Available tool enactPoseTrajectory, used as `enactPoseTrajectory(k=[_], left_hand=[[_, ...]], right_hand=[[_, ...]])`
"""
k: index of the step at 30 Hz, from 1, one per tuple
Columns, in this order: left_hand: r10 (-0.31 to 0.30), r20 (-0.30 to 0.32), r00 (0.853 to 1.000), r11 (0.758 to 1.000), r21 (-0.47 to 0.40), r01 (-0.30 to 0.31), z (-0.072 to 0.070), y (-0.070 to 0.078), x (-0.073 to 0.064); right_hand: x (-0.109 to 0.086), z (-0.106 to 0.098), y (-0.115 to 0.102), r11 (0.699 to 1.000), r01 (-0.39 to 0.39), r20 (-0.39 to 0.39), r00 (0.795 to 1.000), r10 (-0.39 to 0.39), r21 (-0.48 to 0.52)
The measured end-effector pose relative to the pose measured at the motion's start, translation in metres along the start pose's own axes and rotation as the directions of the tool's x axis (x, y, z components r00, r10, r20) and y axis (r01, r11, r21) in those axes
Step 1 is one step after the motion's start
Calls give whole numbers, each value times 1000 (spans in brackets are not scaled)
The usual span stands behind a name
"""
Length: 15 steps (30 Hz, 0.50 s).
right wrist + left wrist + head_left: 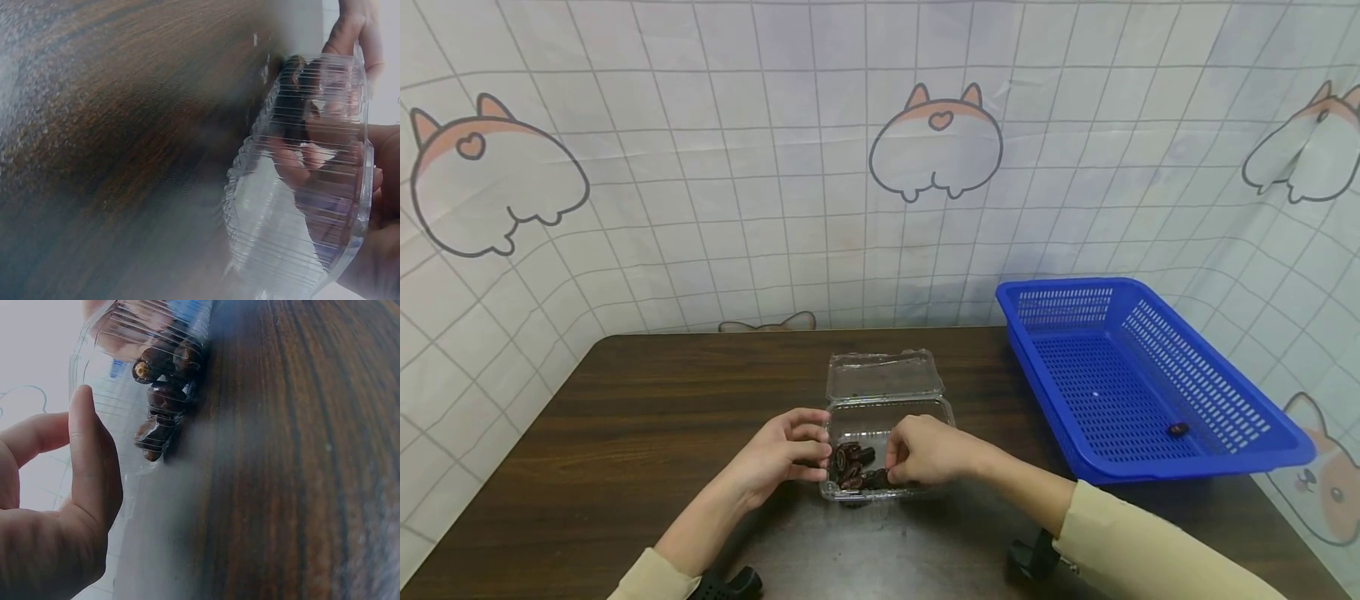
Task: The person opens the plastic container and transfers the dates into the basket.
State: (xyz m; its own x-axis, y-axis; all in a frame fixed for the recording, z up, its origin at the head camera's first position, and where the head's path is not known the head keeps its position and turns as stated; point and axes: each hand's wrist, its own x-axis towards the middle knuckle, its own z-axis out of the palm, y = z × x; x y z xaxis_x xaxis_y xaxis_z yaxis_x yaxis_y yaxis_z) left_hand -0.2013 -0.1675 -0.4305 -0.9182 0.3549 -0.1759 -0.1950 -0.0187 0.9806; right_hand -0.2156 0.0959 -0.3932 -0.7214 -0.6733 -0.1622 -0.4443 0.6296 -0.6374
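A clear plastic clamshell box (886,421) stands on the table with its lid (883,377) folded back, away from the person. Dark, wrinkled dates (848,461) lie heaped at its near left; the heap shows through the wall in the left wrist view as dates (164,397). My left hand (793,450) rests spread fingertips against the box's left wall, its thumb (90,456) nearest the left wrist camera. My right hand (925,450) reaches inside, fingertips pinching a date (877,478) at the heap's right edge. Ribbed plastic covers those fingers in the right wrist view.
A blue perforated basket (1052,408) stands at the table's right side, with one date (1178,429) inside near its right end. Behind the dark wood table (647,417) hangs a white gridded cloth (737,167) with cartoon drawings.
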Motion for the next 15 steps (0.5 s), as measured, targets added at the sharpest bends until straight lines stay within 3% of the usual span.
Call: enactPoseTrajectory(k=[7,15], left_hand=[[2,1,1000,1000,1,-2,0,0,0],[8,6,1000,1000,-6,-7,0,0,-1]], right_hand=[[0,-3,2,998,22,-34,999,-20,67],[-1,-6,3,993,25,-15,1000,-23,118]])
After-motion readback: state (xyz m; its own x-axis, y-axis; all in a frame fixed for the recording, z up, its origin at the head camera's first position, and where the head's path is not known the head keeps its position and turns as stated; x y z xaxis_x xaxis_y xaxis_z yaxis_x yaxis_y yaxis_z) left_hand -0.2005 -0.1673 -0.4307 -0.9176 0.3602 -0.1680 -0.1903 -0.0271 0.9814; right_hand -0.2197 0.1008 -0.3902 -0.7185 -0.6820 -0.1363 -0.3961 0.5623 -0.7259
